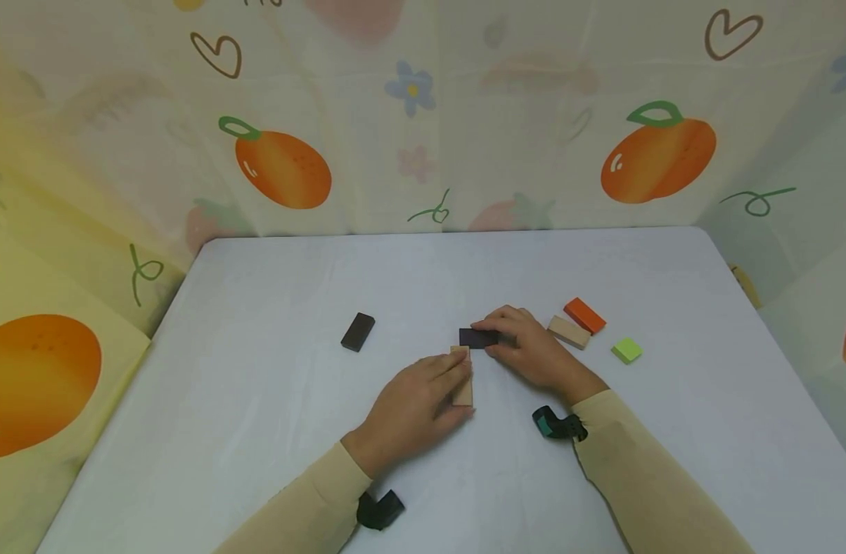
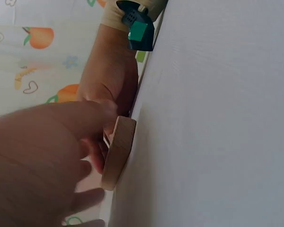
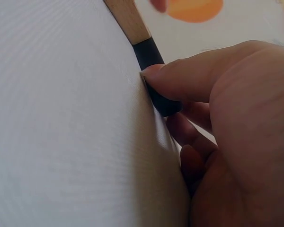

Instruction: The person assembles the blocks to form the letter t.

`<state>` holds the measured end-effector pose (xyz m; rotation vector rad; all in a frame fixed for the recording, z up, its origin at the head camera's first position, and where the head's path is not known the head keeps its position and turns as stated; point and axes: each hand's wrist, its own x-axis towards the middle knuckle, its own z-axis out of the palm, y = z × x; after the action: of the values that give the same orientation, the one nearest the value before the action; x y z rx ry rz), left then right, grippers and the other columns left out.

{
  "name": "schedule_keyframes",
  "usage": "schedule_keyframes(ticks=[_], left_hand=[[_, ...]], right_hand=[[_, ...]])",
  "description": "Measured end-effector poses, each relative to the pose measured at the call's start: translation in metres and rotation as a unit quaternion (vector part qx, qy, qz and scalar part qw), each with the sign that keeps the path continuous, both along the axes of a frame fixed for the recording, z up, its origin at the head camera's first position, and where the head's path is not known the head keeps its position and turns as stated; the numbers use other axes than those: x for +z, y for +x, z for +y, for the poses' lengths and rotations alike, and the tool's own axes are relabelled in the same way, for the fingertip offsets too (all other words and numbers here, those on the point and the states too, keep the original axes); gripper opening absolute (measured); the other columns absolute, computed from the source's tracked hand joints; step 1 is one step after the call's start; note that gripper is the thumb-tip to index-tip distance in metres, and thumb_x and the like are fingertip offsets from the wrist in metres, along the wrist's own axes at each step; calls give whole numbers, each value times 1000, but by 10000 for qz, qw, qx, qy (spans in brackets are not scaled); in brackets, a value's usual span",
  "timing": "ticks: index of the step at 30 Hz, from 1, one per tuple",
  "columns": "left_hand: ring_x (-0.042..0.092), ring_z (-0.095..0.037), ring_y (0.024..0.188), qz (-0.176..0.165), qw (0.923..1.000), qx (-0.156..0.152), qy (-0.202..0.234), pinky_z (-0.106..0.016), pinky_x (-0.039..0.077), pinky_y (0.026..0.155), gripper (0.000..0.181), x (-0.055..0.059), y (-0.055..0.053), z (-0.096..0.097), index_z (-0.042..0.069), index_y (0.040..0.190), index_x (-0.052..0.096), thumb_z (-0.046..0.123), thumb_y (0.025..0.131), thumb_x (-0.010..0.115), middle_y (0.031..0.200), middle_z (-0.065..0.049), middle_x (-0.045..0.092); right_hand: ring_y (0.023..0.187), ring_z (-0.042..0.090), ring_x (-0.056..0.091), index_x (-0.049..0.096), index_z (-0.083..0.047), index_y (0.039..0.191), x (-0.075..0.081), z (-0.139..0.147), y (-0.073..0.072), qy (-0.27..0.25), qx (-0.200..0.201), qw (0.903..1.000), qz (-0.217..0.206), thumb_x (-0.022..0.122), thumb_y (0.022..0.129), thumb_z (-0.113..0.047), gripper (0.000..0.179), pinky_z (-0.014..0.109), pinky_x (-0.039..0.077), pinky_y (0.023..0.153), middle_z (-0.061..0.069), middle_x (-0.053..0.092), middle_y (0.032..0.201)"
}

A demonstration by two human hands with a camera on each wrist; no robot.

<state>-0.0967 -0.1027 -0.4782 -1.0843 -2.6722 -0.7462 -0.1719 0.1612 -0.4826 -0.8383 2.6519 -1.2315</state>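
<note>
My left hand holds a plain wooden block lengthwise on the white table, fingertips at its far end and thumb by its near end. In the left wrist view, this wooden block lies flat with its side showing. My right hand pinches a black block between thumb and fingers, its right end partly covered. That black block lies crosswise at the far end of the wooden one. In the right wrist view, the black block meets the wooden block end on.
A second black block lies to the left on the table. Right of my right hand are an orange block, another plain wooden block beside it, and a small green block. A fruit-patterned cloth hangs behind.
</note>
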Motion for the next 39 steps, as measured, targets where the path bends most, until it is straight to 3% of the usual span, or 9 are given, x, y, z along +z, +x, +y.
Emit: schedule_keyframes(ticks=[5,13,16,20,26,30,36,39], left_hand=[[60,-23,138,-329,9954,171,888,-42,49,114,64,4,-4,-8,4,153,63,36,102,82,157,-9,60],[57,-24,141,-1161,9745,40,1919,-48,49,114,55,9,-14,-25,4,156,60,26,108,74,155,-7,62],[60,-33,138,-1392,9613,-127,2374,-53,52,110,52,8,-18,-29,2,158,57,27,112,66,154,-11,62],[64,-43,132,-1553,9444,-366,2874,-59,55,104,61,7,-24,-34,-1,162,48,42,118,49,152,-19,62],[59,-50,133,-1806,9211,-351,3431,-52,61,90,80,13,-33,-45,-3,163,43,61,117,32,155,-23,58],[55,-50,136,-1887,9053,-133,3802,-45,59,91,88,16,-39,-55,-3,163,41,69,113,30,158,-23,55],[49,-57,136,-2142,8687,168,4464,-36,55,91,100,18,-47,-68,-7,162,37,77,108,39,159,-28,50],[48,-54,136,-2081,8634,318,4585,-35,54,91,101,17,-50,-76,-8,161,37,77,107,42,158,-29,49]], right_hand=[[134,31,52,74,-14,141,-1,0,-1,34,-11,10000,38,77,103,-5,40,58,46,113,1,65,135],[135,32,52,74,-13,141,0,-1,-1,30,20,10000,-1,78,102,-4,40,57,45,113,2,65,135],[135,31,51,74,-14,141,0,-1,0,30,4,10000,-29,78,102,-4,41,56,44,114,2,65,135],[135,31,51,74,-15,141,-1,-1,-1,41,-8,10000,-35,78,102,-4,40,56,44,114,2,65,135],[136,32,51,74,-14,141,-2,0,-1,53,9,10000,-25,77,102,-4,40,56,44,115,2,65,136],[137,31,51,74,-14,141,-1,1,-1,45,11,10000,-36,77,102,-4,40,55,44,114,3,65,136],[137,31,50,74,-14,141,0,1,-1,-13,26,10000,-72,77,102,-3,40,55,44,115,2,65,136],[137,32,50,74,-14,141,-1,1,-1,-20,30,10000,-88,77,102,-3,40,55,44,114,3,64,136]])
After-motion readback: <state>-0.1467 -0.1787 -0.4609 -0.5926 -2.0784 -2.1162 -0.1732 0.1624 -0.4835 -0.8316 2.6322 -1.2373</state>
